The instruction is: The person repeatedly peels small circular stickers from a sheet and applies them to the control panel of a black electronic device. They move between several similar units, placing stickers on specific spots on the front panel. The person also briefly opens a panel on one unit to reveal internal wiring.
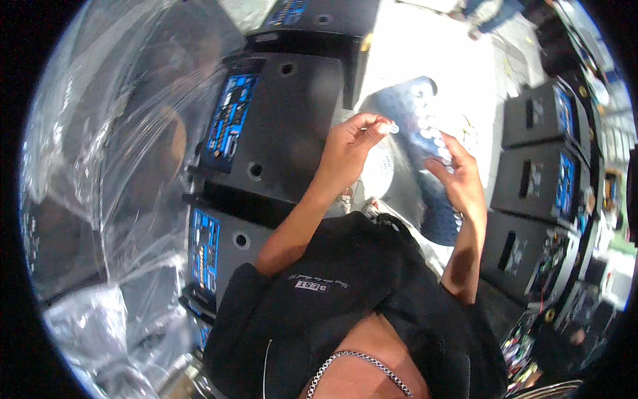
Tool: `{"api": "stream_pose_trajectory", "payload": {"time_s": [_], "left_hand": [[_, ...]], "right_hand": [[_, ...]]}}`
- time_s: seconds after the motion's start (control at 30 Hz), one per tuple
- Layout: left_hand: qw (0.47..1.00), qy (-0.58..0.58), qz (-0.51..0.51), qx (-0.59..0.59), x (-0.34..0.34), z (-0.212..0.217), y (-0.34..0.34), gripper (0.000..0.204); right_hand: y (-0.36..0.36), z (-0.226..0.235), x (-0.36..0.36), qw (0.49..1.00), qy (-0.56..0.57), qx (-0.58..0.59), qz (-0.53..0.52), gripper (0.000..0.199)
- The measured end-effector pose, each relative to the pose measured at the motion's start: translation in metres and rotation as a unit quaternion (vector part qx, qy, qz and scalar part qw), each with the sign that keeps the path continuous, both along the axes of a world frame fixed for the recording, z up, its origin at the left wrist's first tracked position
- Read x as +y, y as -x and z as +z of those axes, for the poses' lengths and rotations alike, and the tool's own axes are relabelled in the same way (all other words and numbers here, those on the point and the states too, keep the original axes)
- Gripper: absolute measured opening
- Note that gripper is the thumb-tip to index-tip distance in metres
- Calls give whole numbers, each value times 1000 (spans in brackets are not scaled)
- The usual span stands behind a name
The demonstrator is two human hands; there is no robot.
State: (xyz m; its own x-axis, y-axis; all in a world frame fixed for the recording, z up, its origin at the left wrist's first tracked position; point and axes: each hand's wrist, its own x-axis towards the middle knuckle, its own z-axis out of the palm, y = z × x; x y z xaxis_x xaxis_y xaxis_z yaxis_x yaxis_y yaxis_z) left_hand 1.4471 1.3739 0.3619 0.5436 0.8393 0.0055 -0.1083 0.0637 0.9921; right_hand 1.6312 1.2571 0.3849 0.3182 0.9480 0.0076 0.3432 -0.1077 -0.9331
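Observation:
My left hand [351, 147] is closed in a pinch, thumb against forefinger, on a small pale, shiny piece [393, 127] whose kind I cannot make out. In front of me a long dark panel [405, 106] with a dimpled surface stretches from the far side toward my body. Bright round spots line its right part. My right hand [458, 176] grips this panel near its right edge, the thumb lying on the dark surface and the fingers by the bright spots. Beside the panel's left edge is a white rounded thing [379, 171], partly hidden by my left wrist.
Black speaker-like cabinets [292, 126] with blue-lit connector panels stand close on my left, some under clear plastic wrap [133, 133]. More black cabinets [531, 179] are stacked on the right. Another person's legs [488, 14] show at the far right, beyond a sunlit white surface [458, 60].

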Motion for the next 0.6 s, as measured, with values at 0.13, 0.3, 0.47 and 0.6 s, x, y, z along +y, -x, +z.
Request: {"api": "stream_pose_trajectory", "payload": {"time_s": [0.13, 0.3, 0.47, 0.6], "left_hand": [[996, 69, 54, 9, 16, -16, 30, 25], [988, 25, 133, 69, 51, -65, 102, 25], [948, -28, 186, 255, 130, -134, 210, 24], [884, -118, 201, 405, 206, -190, 293, 21]], "right_hand": [[-25, -26, 6, 998, 66, -25, -6, 49], [-37, -53, 7, 982, 166, -88, -27, 53], [-54, -96, -1, 985, 169, 26, -22, 51], [-58, -112, -4, 974, 200, 84, -59, 53]]}}
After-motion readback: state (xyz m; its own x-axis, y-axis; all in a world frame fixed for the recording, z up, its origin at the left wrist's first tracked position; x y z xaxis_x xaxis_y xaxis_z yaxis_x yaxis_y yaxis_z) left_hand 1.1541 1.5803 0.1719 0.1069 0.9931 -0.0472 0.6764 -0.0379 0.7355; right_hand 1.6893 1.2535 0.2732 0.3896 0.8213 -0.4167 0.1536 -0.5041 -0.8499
